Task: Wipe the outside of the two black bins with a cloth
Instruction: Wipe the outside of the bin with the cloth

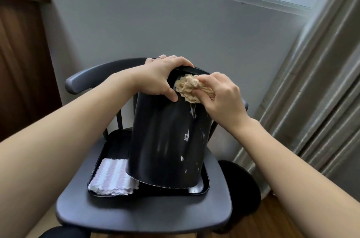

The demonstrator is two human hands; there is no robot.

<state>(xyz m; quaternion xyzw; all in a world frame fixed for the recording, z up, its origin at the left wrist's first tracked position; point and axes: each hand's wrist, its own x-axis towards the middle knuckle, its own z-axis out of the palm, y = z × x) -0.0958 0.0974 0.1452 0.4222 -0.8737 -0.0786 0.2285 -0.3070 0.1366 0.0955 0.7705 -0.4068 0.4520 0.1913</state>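
Grey wall, a window and a curtain (311,101) close off the corner where a dark chair (144,212) stands, and on its seat lies a black tray (206,183) carrying the work. One black bin (165,140) sits on that tray upside down and tilted, its base up by the hands and leaning away from the person, its open rim down at the near edge, so its long axis runs from the near tray up and back. A folded pink-and-white cloth (113,177) lies in the tray just left of the rim. The left hand (159,78) is curled over the bin's upper edge, thumb on the near wall, steadying it. The right hand (220,97) grips a bunched beige cloth (188,88) and presses it against the wall just below that edge. White smears run down the wall below the cloth, toward the person, so the stroke probably has to travel down along the axis. A second black bin (243,189) seems to stand on the floor right of the chair.
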